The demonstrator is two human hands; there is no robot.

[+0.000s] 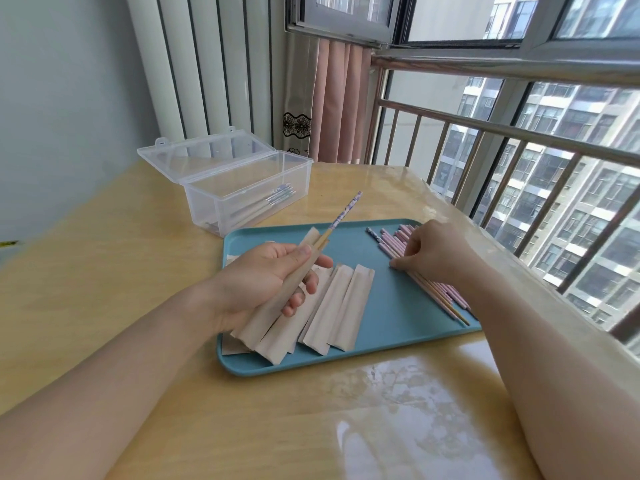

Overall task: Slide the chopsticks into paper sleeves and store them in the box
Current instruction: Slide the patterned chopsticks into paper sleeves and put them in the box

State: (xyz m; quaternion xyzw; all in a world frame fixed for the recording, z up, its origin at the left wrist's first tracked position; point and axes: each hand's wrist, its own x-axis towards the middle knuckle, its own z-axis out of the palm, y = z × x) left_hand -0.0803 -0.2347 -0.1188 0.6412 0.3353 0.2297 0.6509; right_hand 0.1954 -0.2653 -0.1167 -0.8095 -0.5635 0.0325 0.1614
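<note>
Glossy table bearing tray, box

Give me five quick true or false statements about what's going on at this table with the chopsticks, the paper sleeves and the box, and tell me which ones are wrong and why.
1. The left hand holds a paper sleeve with a chopstick sticking out of its top. True.
2. The clear box has its lid shut. False: the lid is open, tilted back.
3. The right hand rests on the loose chopsticks on the blue tray. True.
4. The box holds nothing. False: some sleeved chopsticks already lie inside.
5. The spare sleeves lie on the bare table. False: they lie on the tray.
</note>
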